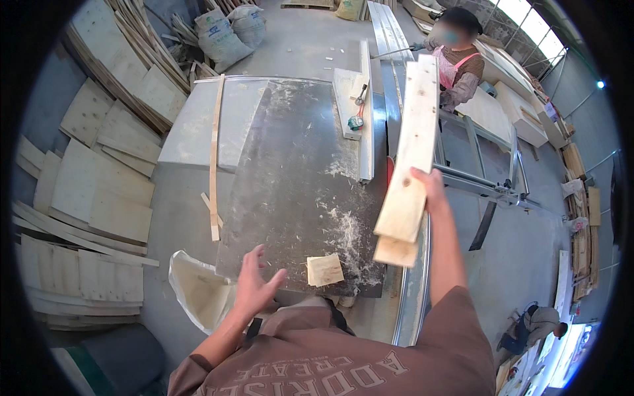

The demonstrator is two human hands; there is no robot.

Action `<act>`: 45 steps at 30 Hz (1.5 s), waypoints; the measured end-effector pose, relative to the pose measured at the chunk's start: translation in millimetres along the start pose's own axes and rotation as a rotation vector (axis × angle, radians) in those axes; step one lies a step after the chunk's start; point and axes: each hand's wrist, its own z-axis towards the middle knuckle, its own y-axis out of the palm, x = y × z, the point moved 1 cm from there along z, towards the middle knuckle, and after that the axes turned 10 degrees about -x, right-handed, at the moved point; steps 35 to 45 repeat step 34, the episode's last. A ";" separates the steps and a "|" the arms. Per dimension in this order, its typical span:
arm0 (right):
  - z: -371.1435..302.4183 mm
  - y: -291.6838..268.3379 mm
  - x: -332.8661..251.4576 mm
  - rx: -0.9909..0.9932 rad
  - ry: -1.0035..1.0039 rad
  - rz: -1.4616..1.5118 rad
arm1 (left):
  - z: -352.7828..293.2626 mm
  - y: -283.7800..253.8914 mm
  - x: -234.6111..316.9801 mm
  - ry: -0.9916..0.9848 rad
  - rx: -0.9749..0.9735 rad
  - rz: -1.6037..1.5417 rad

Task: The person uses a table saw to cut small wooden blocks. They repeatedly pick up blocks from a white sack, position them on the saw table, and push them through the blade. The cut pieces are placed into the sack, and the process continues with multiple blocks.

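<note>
My right hand [430, 189] grips a pair of stacked pale wooden boards [411, 152] by their right edge, holding them up over the right side of the dark worktable [284, 152]. The boards slant away from me, and the lower one sticks out at the near end. My left hand [259, 280] is empty, its fingers spread, above the near edge of the table. Just right of it, a few small square wood offcuts [325, 270] lie stacked on the tabletop, apart from my fingers.
A metal fence [366, 119] and a hammer-like tool [360, 96] are on the table. A white sack [198, 290] stands at its near left corner. A co-worker [459, 59] stands at the far right by a metal frame [479, 152]. Boards [99, 185] lean along the left.
</note>
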 end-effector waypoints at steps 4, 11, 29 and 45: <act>29.5 -95.9 -12.4 0.018 0.112 -0.113 | -11.7 9.2 -94.9 -0.095 0.138 0.218; 59.7 -191.2 6.9 0.115 0.247 -0.138 | -14.7 8.5 -122.7 -0.279 0.088 0.127; 62.4 -295.9 176.8 0.383 0.408 -0.387 | -75.5 46.6 -244.0 -0.727 0.056 0.402; 57.6 -342.3 194.5 0.403 0.417 -0.391 | -50.1 50.9 -246.5 -0.744 -0.006 0.347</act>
